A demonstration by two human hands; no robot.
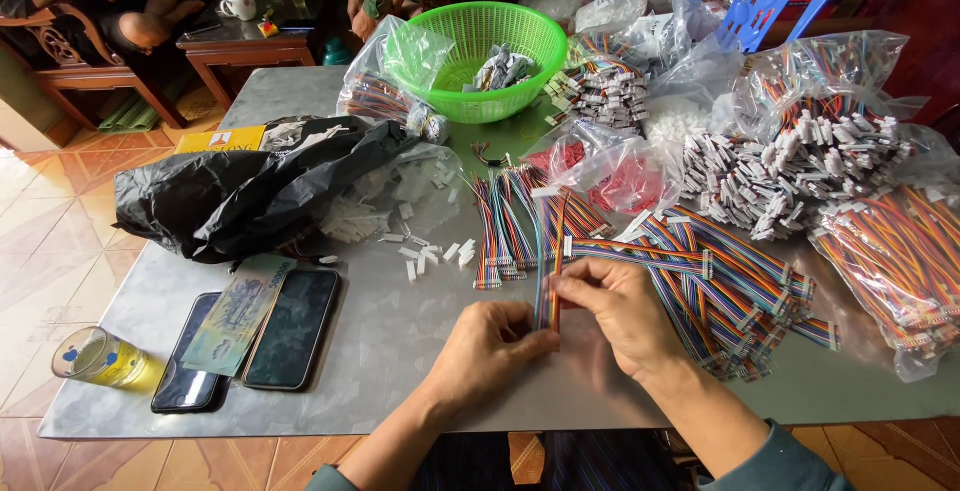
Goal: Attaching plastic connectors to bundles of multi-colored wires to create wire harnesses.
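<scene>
Both my hands meet over the near middle of the grey table [380, 351], pinching one strip of rainbow ribbon cable [547, 251] that runs away from me. My left hand [487, 351] grips its near end from the left. My right hand [622, 313] pinches the wires from the right, fingers closed on them. Just beyond lie bundles of the same multicoloured cables [505, 221] with white connectors, and small loose white plastic housings [430, 254] are scattered to the left.
A black plastic bag [240, 191] lies at the left. Two dark phones [292, 329] with a banknote [238, 313] and a glass of yellow drink [100, 358] sit near the front left edge. A green basket [480, 56] and clear bags of cables [890, 261] crowd the back and right.
</scene>
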